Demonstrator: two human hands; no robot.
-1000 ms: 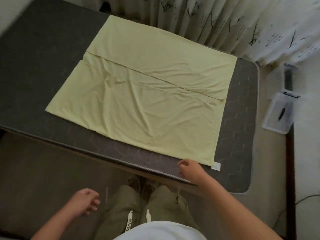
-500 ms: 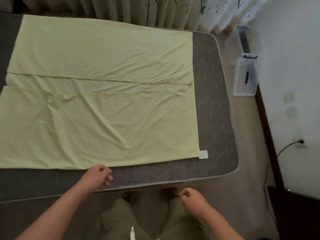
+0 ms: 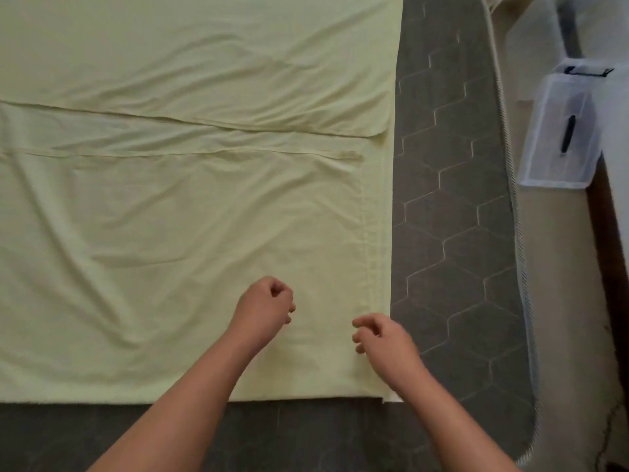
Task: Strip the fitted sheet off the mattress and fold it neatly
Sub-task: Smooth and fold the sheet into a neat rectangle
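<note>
- The left hand (image 3: 263, 310) was curled into a loose fist holding nothing. It hovered over the near right part of the fitted sheet (image 3: 170, 233), and no cloth was raised beneath it.
- The right hand (image 3: 383, 338) had its fingers half-bent and apart, also empty. It was poised just inside the sheet's right edge, and its forearm crossed the near right corner.
- Judgement: both hands were placed by that corner to take up the right edge for the next fold.
- The sheet was already off and lay flat on the bare mattress (image 3: 449, 216). It was partly folded, with overlapping edges running left to right across its middle.
- A white tag (image 3: 389, 399) showed at the near right corner.
- A clear plastic box (image 3: 544, 165) stood on the floor, far right.
</note>
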